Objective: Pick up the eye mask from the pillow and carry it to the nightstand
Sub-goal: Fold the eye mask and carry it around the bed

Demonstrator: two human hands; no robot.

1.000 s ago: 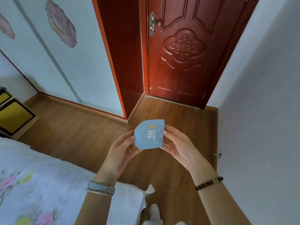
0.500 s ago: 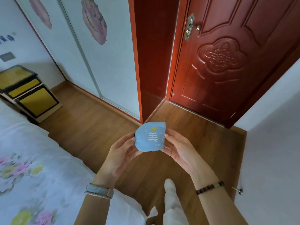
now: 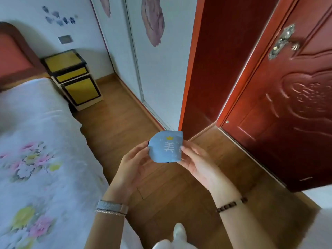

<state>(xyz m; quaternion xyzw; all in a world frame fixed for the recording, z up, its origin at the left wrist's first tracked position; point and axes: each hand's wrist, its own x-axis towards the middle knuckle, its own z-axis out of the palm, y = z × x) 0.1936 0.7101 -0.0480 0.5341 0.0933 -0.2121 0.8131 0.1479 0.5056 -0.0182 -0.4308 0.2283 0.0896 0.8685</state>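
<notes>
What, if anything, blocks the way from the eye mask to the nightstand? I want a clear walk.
Nothing visible does. Both hands hold the eye mask over bare wooden floor that runs to the yellow nightstand, between the bed and the wardrobe doors.

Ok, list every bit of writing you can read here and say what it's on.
"美": large white character on the blue eye mask, held between the left hand and the right hand.
A second character beside it is covered by the right hand's fingers: unreadable.
Small print below the character on the mask: too small to read.
Small mark low on the door: too blurred to read.
Nothing else bears text.
</notes>
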